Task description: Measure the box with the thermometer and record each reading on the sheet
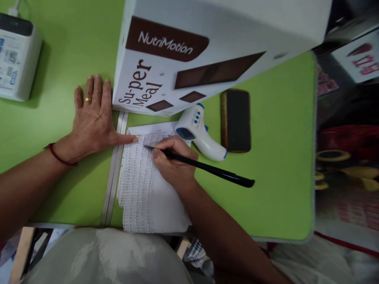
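Observation:
My right hand [176, 161] pinches a long black pen [213, 169], its tip touching the sheet of paper [168, 201]. Dense rows of small handwriting cover the paper's left part and top; the lower right part is blank. My left hand [94, 114] lies flat on the green table with its fingers spread, the thumb resting on the paper's upper left edge. A ring is on one finger and a dark red cord circles the wrist. Just beyond my right hand, a white and blue infrared thermometer [203, 136] lies over the paper's top right corner.
A large white box [160, 79] printed "NutriMotion Su-per Meal" stands behind the paper. To the right lies a dark phone [236, 120] in a brown case. A white device [17, 59] with a cable sits at far left. A metal seam [111, 197] crosses the green table [275, 157].

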The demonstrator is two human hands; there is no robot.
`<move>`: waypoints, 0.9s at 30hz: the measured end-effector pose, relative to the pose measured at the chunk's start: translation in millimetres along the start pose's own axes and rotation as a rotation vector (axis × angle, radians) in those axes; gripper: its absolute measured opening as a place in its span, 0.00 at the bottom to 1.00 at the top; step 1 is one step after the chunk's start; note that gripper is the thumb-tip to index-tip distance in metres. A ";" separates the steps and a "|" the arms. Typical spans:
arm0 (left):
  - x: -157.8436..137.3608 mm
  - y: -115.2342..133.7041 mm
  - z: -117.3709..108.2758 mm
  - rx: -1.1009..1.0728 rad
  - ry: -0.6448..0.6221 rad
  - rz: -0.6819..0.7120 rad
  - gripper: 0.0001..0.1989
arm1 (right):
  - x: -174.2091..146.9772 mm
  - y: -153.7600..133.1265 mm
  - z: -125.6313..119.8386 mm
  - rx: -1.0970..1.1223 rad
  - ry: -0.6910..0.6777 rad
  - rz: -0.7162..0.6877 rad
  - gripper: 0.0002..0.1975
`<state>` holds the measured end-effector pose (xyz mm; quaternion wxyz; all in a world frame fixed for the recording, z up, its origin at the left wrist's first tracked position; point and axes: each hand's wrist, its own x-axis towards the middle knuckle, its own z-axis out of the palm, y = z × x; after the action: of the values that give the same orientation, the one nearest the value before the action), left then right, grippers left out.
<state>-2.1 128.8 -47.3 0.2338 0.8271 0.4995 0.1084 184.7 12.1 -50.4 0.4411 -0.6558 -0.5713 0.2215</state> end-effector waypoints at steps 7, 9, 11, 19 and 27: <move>-0.3 -3.4 1.7 -0.004 0.017 0.026 0.72 | -0.1 -0.1 1.0 -0.003 0.031 0.016 0.04; 0.0 -3.0 1.6 -0.009 0.009 0.019 0.72 | -0.4 0.6 1.4 0.004 0.040 0.008 0.04; 0.3 -2.4 1.5 -0.014 0.011 0.017 0.73 | -0.6 1.0 1.1 -0.001 0.031 0.007 0.04; 1.6 0.1 0.5 0.011 -0.015 -0.014 0.76 | -1.7 1.5 0.8 0.003 0.046 -0.066 0.07; 0.8 2.6 -0.9 0.026 -0.009 -0.022 0.80 | -1.4 -4.3 -2.5 -0.028 0.041 0.059 0.05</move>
<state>-0.1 128.7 -45.3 0.2266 0.8251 0.5087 0.0956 183.9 9.8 -45.9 0.4368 -0.6829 -0.5456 0.2126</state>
